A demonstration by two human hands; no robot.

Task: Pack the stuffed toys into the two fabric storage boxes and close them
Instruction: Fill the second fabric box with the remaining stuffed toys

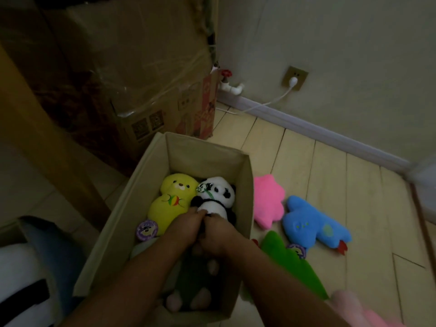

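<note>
I see both hands down in the beige fabric storage box (245, 185): my left hand (182, 226) and right hand (218, 232) pressed together, pinching the panda toy's (215, 197) lower end. It lies right of the yellow bear (171, 201). Pink (267, 201), blue (311, 223) and green (290, 265) plush toys lie on the floor right of the box.

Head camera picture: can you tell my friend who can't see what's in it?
Two hands, the left hand and the right hand, hold a panda toy beside a yellow bear inside an open beige fabric box. On the wooden floor to the right lie a pink toy, a blue toy and a green toy.
</note>
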